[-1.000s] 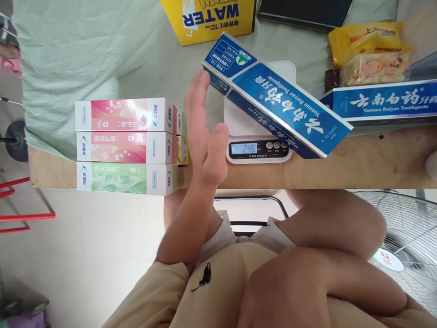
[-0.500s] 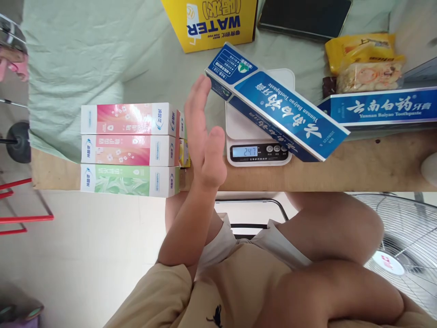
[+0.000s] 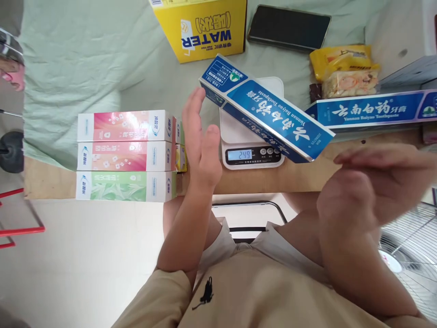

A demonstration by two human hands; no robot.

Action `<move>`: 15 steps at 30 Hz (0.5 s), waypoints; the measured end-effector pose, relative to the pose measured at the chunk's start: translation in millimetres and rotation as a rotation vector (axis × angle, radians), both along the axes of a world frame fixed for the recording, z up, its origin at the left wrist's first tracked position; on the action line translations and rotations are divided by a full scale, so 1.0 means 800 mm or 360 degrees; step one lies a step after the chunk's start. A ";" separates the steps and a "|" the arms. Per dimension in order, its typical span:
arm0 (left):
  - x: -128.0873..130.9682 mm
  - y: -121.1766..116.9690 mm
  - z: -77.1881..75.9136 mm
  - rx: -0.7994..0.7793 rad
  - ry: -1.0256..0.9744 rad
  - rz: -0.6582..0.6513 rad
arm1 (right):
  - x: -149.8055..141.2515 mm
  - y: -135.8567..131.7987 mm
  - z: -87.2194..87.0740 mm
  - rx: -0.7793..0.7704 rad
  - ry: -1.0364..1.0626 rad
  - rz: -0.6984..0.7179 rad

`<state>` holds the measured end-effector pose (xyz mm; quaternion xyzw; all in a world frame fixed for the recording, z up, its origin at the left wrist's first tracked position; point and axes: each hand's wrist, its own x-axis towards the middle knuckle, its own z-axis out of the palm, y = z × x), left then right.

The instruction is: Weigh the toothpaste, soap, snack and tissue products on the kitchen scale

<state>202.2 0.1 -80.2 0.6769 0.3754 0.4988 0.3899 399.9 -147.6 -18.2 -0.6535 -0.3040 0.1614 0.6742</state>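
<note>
A long blue toothpaste box (image 3: 269, 117) lies slanted across a small white kitchen scale (image 3: 251, 145) whose display reads 249. My left hand (image 3: 200, 141) stands on its edge, fingers straight and together, between the scale and three stacked-side-by-side toothpaste boxes (image 3: 126, 156), pink, pink and green. It holds nothing and rests close to the right ends of those boxes. My right hand (image 3: 372, 180) hovers empty above the table's front edge, right of the scale, fingers stretched out and blurred by motion.
A second blue toothpaste box (image 3: 372, 111) lies at the right. Behind are a yellow carton marked WATER (image 3: 205, 29), a black phone (image 3: 288, 28) and snack packets (image 3: 344, 70) on a pale green cloth (image 3: 75, 59). A fan grille (image 3: 411, 255) stands low right.
My right hand has risen from my lap into view above the table edge. The scale reading went from 246 to 249. My left hand has hardly moved.
</note>
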 end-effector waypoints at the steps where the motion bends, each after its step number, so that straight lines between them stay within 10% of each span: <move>1: 0.001 0.000 0.001 -0.0040 0.0011 0.0027 | 0.005 0.006 -0.007 0.0015 -0.0085 -0.0005; 6: 0.014 -0.007 0.011 -0.0176 -0.0007 0.0127 | 0.016 0.007 -0.039 -0.0202 -0.0841 0.0406; 15: 0.026 -0.018 0.022 -0.0031 0.0007 0.0075 | 0.026 0.027 -0.030 -0.0442 -0.1330 0.0410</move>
